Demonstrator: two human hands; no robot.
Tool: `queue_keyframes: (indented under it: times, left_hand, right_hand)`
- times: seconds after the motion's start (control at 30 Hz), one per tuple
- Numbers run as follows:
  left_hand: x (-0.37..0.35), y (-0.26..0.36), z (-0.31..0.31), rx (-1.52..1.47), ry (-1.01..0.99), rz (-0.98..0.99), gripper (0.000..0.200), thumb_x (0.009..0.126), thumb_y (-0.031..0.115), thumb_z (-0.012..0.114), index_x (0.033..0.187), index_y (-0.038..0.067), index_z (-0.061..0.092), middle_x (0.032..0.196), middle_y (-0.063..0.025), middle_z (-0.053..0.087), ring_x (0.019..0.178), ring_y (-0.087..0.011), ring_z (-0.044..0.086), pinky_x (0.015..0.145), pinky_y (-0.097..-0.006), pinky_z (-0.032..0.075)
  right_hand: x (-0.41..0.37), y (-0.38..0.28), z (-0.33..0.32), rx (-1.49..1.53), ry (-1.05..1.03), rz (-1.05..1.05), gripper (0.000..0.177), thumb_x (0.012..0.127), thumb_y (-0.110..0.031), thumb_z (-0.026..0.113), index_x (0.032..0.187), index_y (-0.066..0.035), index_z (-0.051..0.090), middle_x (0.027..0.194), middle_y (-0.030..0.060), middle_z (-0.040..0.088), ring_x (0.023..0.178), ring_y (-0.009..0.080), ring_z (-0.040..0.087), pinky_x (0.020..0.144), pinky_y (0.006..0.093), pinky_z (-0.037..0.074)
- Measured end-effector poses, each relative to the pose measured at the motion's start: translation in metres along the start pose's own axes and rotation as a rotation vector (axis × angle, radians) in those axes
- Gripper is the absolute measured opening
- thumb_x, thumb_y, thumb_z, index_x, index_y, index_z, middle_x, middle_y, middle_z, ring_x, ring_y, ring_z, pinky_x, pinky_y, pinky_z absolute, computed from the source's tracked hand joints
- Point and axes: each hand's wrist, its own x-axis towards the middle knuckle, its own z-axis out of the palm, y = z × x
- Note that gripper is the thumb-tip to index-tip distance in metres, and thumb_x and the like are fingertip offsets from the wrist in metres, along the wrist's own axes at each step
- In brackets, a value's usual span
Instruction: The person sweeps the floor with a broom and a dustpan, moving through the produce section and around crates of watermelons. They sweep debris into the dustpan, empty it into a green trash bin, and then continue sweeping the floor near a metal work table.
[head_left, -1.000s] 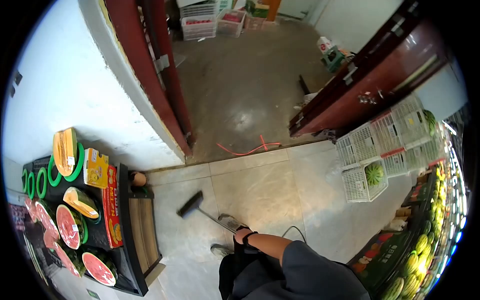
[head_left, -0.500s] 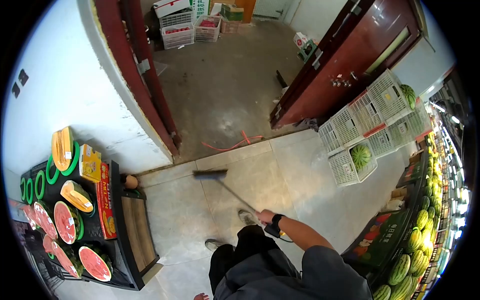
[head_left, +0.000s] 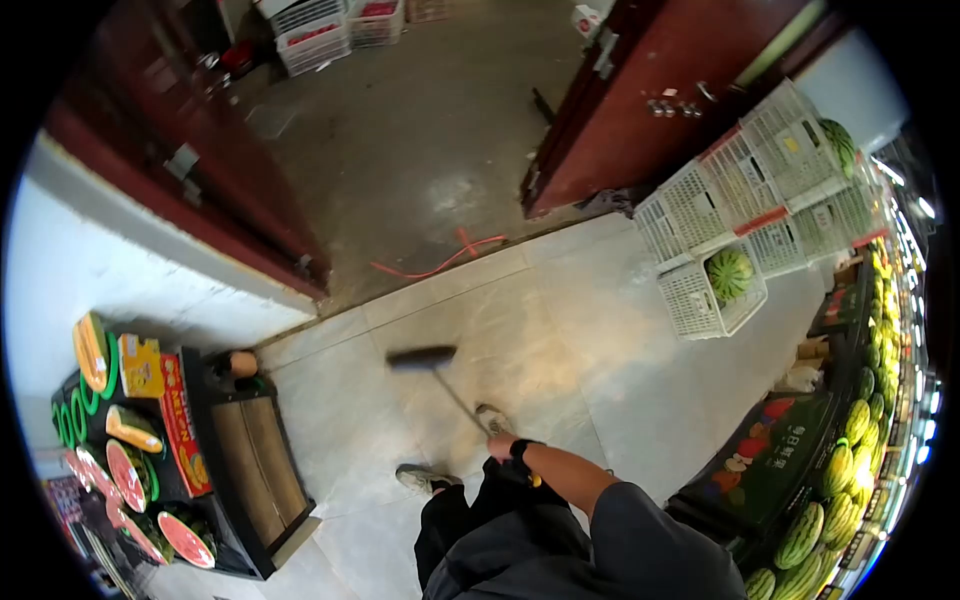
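My right hand (head_left: 502, 447), with a black band on the wrist, is closed around the upper handle of a broom (head_left: 460, 402) in front of my legs. The dark broom head (head_left: 421, 357) is blurred and lies over the pale tiles, left of the handle. Beyond it a red strip (head_left: 440, 266) lies near the doorway threshold. My left hand is out of the frame.
On the left stands a display stand (head_left: 228, 440) with cut watermelons and melons. White crates (head_left: 690, 304) holding watermelons are stacked by the open red door (head_left: 640, 120). Watermelon shelves (head_left: 800, 530) line the right. A pale wall (head_left: 150, 250) flanks the doorway.
My right hand has moved left and slightly down with the handle, now steeper. My left hand, partly visible before, has left the view. The camera has shifted toward the tiled floor.
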Motion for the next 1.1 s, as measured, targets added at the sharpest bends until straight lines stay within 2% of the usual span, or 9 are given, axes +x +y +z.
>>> queue_keyframes:
  times: [0.13,0.5,0.57,0.63,0.67,0.7,0.8,0.87,1.1]
  left_hand:
    - [0.051,0.099,0.027,-0.036,-0.036,0.016,0.053,0.089,0.037,0.054,0.124,-0.002,0.055,0.114,-0.0218,0.062,0.103,-0.0348,0.06,0.088,-0.0434,0.049]
    - [0.11,0.253,0.097,0.045,-0.123,0.033,0.058,0.088,0.043,0.055,0.12,-0.005,0.056,0.11,-0.023,0.063,0.099,-0.0356,0.06,0.088,-0.0444,0.049]
    - [0.11,0.256,0.104,0.066,-0.116,-0.001,0.059,0.088,0.044,0.055,0.12,-0.005,0.057,0.11,-0.0232,0.064,0.099,-0.0357,0.061,0.088,-0.0446,0.049]
    - [0.112,0.259,0.112,0.075,-0.094,-0.044,0.06,0.088,0.046,0.055,0.119,-0.005,0.057,0.109,-0.0234,0.064,0.098,-0.0358,0.061,0.088,-0.0448,0.049]
    - [0.111,0.259,0.114,0.077,-0.081,-0.066,0.06,0.088,0.046,0.055,0.119,-0.006,0.057,0.109,-0.0236,0.064,0.098,-0.0359,0.061,0.088,-0.0449,0.049]
    - [0.114,0.259,0.119,0.075,-0.067,-0.093,0.061,0.088,0.047,0.055,0.118,-0.006,0.057,0.108,-0.0237,0.064,0.097,-0.036,0.061,0.088,-0.0449,0.049]
    - [0.118,0.252,0.13,0.071,-0.02,-0.166,0.062,0.088,0.048,0.055,0.117,-0.006,0.057,0.107,-0.024,0.064,0.096,-0.0362,0.061,0.088,-0.0452,0.049]
    - [0.122,0.247,0.14,0.057,0.013,-0.216,0.063,0.087,0.049,0.056,0.117,-0.007,0.058,0.107,-0.0242,0.064,0.096,-0.0363,0.061,0.088,-0.0454,0.049]
    - [0.134,0.209,0.177,-0.031,0.112,-0.378,0.067,0.087,0.053,0.056,0.114,-0.008,0.059,0.104,-0.025,0.065,0.094,-0.0368,0.062,0.087,-0.046,0.049]
  right_hand:
    - [-0.107,-0.026,-0.049,0.341,-0.124,0.23,0.071,0.1,-0.049,0.03,0.059,-0.002,0.063,0.059,0.0136,0.062,0.06,0.0343,0.059,0.073,0.0454,0.048]
    - [-0.237,0.202,-0.098,1.17,0.461,0.441,0.055,0.099,-0.039,0.041,0.068,0.002,0.06,0.053,0.0095,0.059,0.046,0.0196,0.059,0.049,0.0351,0.049]
    - [-0.224,0.286,-0.106,0.797,0.692,0.134,0.053,0.1,-0.044,0.042,0.078,0.002,0.058,0.053,0.0105,0.055,0.041,0.0196,0.055,0.041,0.0362,0.046]
    - [-0.186,0.36,-0.133,1.128,0.753,0.439,0.042,0.096,-0.036,0.05,0.078,0.001,0.058,0.055,0.0109,0.058,0.042,0.0208,0.055,0.041,0.0363,0.045]
    - [-0.177,0.39,-0.16,1.356,0.69,0.552,0.044,0.086,-0.021,0.058,0.115,0.011,0.051,0.063,0.02,0.064,0.056,0.0308,0.065,0.052,0.0439,0.053]
    - [-0.16,0.433,-0.17,0.414,0.689,0.435,0.064,0.078,-0.015,0.067,0.126,0.016,0.039,0.071,0.0236,0.066,0.063,0.0342,0.067,0.057,0.0455,0.054]
    - [-0.08,0.574,-0.187,0.755,0.846,0.495,0.05,0.071,-0.012,0.071,0.114,0.006,0.054,0.077,0.0219,0.068,0.072,0.0339,0.069,0.062,0.0444,0.055]
    - [-0.091,0.578,-0.227,0.909,0.9,0.518,0.029,0.087,-0.032,0.054,0.083,-0.004,0.057,0.066,0.0126,0.058,0.061,0.0256,0.059,0.054,0.0395,0.047]
    - [-0.097,0.569,-0.274,1.2,0.894,0.639,0.053,0.101,-0.048,0.029,0.064,-0.012,0.044,0.054,0.003,0.043,0.046,0.0146,0.039,0.044,0.0316,0.035]
